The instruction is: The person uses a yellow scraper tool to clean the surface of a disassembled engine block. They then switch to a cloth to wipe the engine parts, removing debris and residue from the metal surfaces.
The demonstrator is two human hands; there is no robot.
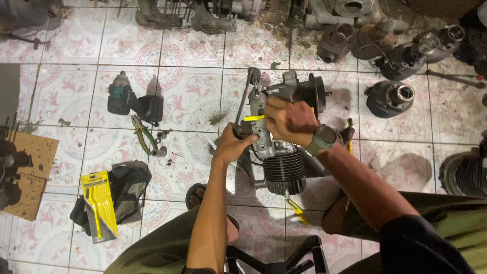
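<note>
A small engine (pixel 281 147) is steadied by the closed left hand (pixel 234 144) while a yellow-handled tool (pixel 254 118) (gripped by the right hand (pixel 289 121)) is worked at its casing, disassembly seemingly midway.

Tiled floor (pixel 66 96) w/ engine (pixel 284 152), impact wrench (pixel 133 101), pliers (pixel 143 136), rag (pixel 127 190).

Left hand (pixel 234 144), right hand (pixel 288 121) on engine (pixel 281 152); yellow tool (pixel 253 118), probably gripped.

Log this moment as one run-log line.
left hand: braces engine | right hand: grips yellow-handled tool on engine | floor: impact wrench, pliers
</note>
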